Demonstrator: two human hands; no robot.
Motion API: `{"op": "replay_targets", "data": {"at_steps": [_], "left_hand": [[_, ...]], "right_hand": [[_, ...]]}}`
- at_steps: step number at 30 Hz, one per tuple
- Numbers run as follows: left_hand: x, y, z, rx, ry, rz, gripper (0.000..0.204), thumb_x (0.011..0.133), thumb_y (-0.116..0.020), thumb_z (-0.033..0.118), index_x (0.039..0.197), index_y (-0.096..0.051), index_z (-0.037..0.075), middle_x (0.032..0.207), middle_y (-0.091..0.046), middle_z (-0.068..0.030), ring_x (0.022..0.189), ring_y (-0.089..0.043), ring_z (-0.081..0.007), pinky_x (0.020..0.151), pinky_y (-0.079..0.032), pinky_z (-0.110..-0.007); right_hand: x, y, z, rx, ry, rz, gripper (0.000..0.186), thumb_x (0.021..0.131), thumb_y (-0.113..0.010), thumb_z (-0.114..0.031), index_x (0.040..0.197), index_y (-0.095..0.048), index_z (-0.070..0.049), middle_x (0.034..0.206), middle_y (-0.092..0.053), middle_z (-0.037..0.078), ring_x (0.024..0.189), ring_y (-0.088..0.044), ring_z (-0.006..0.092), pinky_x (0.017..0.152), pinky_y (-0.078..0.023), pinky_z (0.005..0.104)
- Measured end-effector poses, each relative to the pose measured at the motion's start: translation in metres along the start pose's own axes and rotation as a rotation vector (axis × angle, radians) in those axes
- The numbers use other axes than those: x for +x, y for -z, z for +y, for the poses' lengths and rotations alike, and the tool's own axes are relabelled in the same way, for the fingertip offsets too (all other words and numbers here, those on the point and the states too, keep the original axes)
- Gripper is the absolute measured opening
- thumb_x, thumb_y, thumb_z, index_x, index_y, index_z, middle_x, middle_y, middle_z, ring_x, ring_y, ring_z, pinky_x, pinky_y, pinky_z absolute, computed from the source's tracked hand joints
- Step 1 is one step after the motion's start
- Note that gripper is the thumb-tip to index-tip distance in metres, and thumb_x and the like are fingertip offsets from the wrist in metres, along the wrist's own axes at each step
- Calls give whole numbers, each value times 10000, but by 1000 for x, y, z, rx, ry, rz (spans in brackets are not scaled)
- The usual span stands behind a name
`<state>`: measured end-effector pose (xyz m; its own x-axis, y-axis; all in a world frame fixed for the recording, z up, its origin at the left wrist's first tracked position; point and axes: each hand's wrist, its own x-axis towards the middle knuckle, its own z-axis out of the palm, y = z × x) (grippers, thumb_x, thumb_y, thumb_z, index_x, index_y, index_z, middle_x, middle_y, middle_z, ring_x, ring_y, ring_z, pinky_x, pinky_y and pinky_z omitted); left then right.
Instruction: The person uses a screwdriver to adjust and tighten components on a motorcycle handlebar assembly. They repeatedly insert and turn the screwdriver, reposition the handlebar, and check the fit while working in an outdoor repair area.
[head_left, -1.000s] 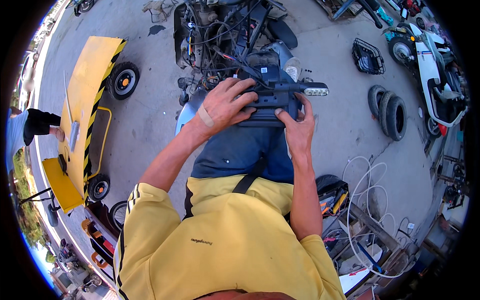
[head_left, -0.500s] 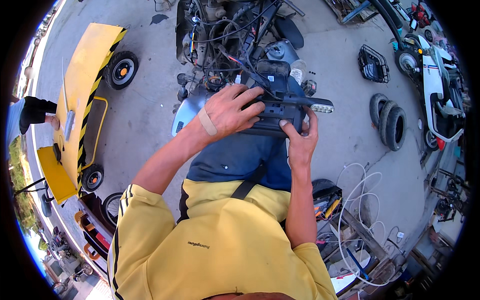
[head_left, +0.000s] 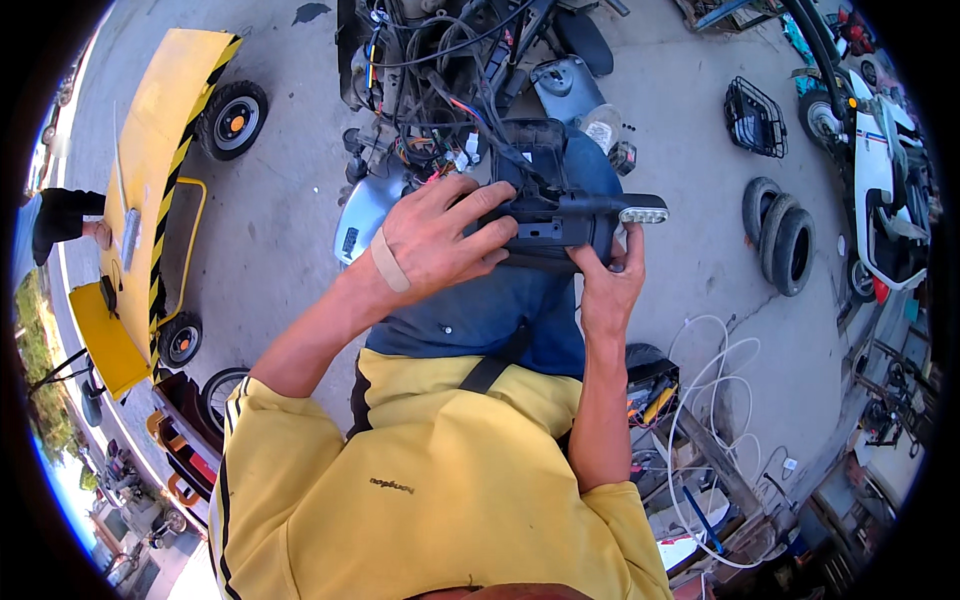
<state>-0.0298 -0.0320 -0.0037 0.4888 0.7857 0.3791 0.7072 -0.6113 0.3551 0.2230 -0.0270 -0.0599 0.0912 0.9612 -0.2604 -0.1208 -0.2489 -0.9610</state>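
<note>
A black plastic housing lies over my lap, with dark cables running into it from beyond. At its right end sticks out a small turn signal lamp with a clear lens. My left hand, a plaster strip across its wrist, is bent around the housing's left end, fingers on its upper side. My right hand grips the lower right corner, thumb on the near edge and fingers behind, beneath the lamp. The fingertips of both hands are partly hidden by the housing.
Beyond the housing stands a stripped vehicle frame with tangled wiring. A yellow cart is at left, with another person's hand on it. Several tyres, a black wire basket and a white scooter are at right; a pale hose coils below them.
My right thumb has moved from the housing's near face to its lower edge. My left hand has shifted slightly left along the housing. The whole view has shifted a little.
</note>
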Motion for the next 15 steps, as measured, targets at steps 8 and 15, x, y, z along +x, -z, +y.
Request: {"op": "replay_targets", "data": {"at_steps": [8, 15], "left_hand": [[2, -10, -10, -6, -51, 22, 487, 707, -925, 147, 1146, -716, 126, 1377, -691, -100, 1125, -688, -362, 905, -609, -457], [-1, -19, -16, -47, -95, 42, 481, 709, -923, 157, 1143, -718, 116, 1376, -695, -107, 1117, -692, -368, 909, -607, -472]], "right_hand": [[0, -1, -5, -26, -15, 13, 736, 897, -775, 38, 1561, -459, 34, 1110, -778, 126, 955, -729, 145, 871, -584, 294], [-1, 2, 4, 53, -3, -6, 740, 892, -787, 35, 1565, -480, 24, 1114, -782, 121, 966, -742, 149, 868, -597, 295]]}}
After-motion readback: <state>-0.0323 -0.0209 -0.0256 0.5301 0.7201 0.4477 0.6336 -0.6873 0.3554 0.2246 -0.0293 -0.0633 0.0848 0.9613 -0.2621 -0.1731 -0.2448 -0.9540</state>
